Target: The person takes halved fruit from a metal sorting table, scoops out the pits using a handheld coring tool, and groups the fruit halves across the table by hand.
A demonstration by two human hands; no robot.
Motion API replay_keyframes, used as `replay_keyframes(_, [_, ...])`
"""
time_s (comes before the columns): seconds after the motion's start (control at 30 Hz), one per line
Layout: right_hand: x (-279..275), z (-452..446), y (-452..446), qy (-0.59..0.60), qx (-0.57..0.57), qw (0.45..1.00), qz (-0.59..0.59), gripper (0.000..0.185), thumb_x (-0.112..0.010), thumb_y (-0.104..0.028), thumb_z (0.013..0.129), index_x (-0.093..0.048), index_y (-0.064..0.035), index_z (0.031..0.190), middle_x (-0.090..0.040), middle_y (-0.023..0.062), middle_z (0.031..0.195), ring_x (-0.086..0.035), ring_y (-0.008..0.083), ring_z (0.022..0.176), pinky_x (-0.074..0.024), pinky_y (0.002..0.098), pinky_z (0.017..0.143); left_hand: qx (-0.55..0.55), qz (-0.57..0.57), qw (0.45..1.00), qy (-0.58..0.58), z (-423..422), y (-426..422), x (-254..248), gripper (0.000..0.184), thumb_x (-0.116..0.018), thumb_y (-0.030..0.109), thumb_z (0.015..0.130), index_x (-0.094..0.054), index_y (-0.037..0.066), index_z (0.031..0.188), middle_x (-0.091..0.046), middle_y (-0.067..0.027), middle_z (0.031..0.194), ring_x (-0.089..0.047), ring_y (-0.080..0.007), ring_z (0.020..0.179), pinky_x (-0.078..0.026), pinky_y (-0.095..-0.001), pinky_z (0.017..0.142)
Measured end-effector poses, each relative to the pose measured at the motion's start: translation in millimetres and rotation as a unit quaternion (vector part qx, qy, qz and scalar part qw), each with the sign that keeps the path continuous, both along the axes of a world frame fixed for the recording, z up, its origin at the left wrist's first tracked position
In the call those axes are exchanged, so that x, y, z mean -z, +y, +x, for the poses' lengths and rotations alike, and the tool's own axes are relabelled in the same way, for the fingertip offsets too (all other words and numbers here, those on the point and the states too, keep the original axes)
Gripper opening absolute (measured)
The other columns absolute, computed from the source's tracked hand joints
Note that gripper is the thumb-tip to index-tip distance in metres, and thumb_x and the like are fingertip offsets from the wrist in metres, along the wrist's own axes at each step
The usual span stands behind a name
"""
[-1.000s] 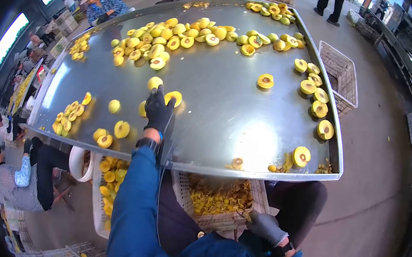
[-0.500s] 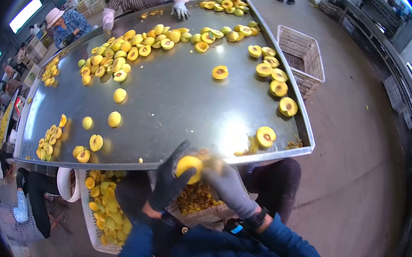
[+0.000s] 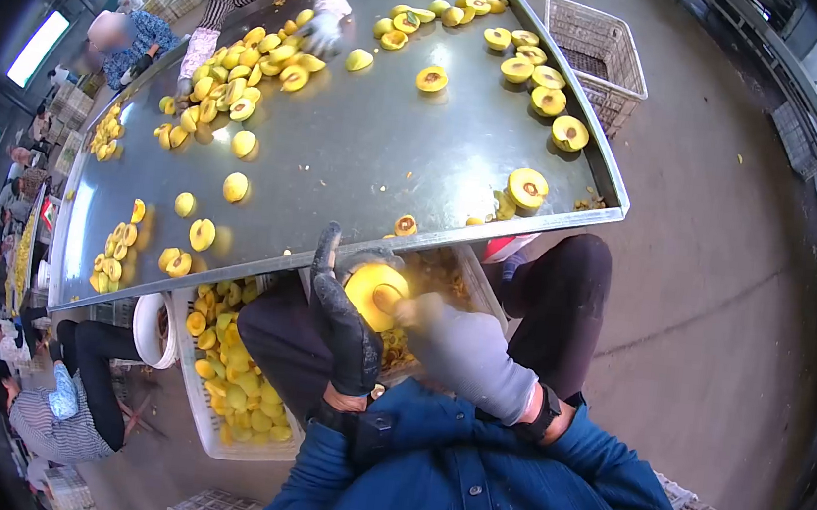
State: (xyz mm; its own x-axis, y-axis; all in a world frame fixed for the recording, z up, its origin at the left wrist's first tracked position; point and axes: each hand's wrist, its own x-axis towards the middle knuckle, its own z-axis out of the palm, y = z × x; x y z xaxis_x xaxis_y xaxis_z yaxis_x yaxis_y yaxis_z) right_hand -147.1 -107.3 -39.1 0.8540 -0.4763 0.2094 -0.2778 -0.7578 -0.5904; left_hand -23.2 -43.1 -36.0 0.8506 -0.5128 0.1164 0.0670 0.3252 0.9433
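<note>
My left hand [image 3: 346, 323], in a dark glove, is wrapped round a yellow peach half [image 3: 368, 286] with its cut face turned up. My right hand [image 3: 464, 345], in a grey glove and smeared by motion, is closed, its fingertips at the middle of that peach half. Whatever it grips is too blurred to make out. Both hands are over a crate of brown scraps [image 3: 461, 280], just below the table's near edge. A small piece with a brown centre [image 3: 405, 225] lies on the metal table [image 3: 327, 177] by that edge.
Halved peaches [image 3: 547, 100] line the table's right side. Across it, a person's gloved hand [image 3: 324, 35] touches a large pile of peaches [image 3: 238, 73]. Below are a crate of yellow halves [image 3: 241, 377] and a white bucket [image 3: 154, 330]. A crate [image 3: 598, 61] stands right.
My hands have turned the peach half and brought its cut face into view. A small piece now lies near the table edge. The person across has pulled peaches toward the pile.
</note>
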Motion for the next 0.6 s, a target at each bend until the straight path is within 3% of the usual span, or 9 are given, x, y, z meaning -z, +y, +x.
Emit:
replay_keyframes(0.03, [9.1,-3.2,0.4,0.018,0.000,0.999,-0.043,0.025,-0.066,-0.021,0.084,-0.058,-0.0218,0.107,-0.058,-0.0007,0.081,-0.062,0.0199,0.059,-0.0448,0.0323,0.044,-0.009,0.006,1.000,-0.017,-0.8,0.2,-1.5,0.054,-0.032,0.039,0.103,-0.039,0.000,0.140,-0.062,-0.0138,0.100,-0.064,-0.0234,0.090,-0.053,-0.0336,0.083])
replay_keyframes(0.23, [4.3,-9.4,0.4,0.020,-0.002,1.000,-0.021,0.045,-0.074,-0.019,0.072,-0.056,-0.0228,0.113,-0.059,0.0006,0.083,-0.064,0.0238,0.067,-0.0477,0.0344,0.052,-0.023,0.047,0.994,-0.093,-8.8,-0.4,-15.4,0.054,-0.032,0.039,0.104,-0.039,-0.002,0.139,-0.064,-0.0139,0.095,-0.065,-0.0225,0.087,-0.051,-0.0337,0.084])
replay_keyframes(0.33, [4.1,-10.3,-3.7,0.113,-0.031,0.992,-0.037,0.050,-0.075,-0.023,0.069,-0.055,-0.0225,0.115,-0.058,0.0024,0.085,-0.064,0.0243,0.068,-0.0476,0.0350,0.051,-0.006,0.071,0.988,-0.139,-8.9,2.3,-15.9,0.050,-0.034,0.034,0.104,-0.041,-0.004,0.137,-0.066,-0.0132,0.092,-0.065,-0.0212,0.085,-0.050,-0.0333,0.085])
replay_keyframes(0.43, [6.8,-15.6,-12.2,0.111,-0.065,0.991,-0.044,0.051,-0.075,-0.025,0.069,-0.055,-0.0206,0.115,-0.057,0.0041,0.085,-0.064,0.0245,0.071,-0.0480,0.0365,0.052,0.000,0.115,0.974,-0.193,-4.5,4.4,-21.1,0.045,-0.036,0.027,0.105,-0.043,-0.005,0.136,-0.066,-0.0123,0.091,-0.065,-0.0204,0.084,-0.049,-0.0329,0.085])
replay_keyframes(0.53, [-5.0,-18.9,-18.9,0.068,-0.107,0.992,-0.025,0.034,-0.068,-0.017,0.078,-0.048,-0.0022,0.101,-0.064,0.0146,0.074,-0.068,0.0313,0.068,-0.0518,0.0415,0.051,0.004,0.137,0.971,-0.195,-2.8,4.7,-19.5,0.041,-0.037,0.021,0.104,-0.045,-0.006,0.134,-0.066,-0.0118,0.091,-0.065,-0.0204,0.084,-0.048,-0.0327,0.086])
replay_keyframes(0.6, [-9.4,-14.5,-15.9,0.100,-0.105,0.989,0.036,0.031,-0.067,-0.017,0.080,-0.049,-0.0024,0.100,-0.064,0.0162,0.073,-0.067,0.0321,0.067,-0.0511,0.0421,0.051,0.014,0.125,0.975,-0.184,-3.9,2.8,-20.9,0.042,-0.035,0.024,0.105,-0.045,-0.005,0.135,-0.065,-0.0127,0.095,-0.065,-0.0216,0.085,-0.050,-0.0340,0.086])
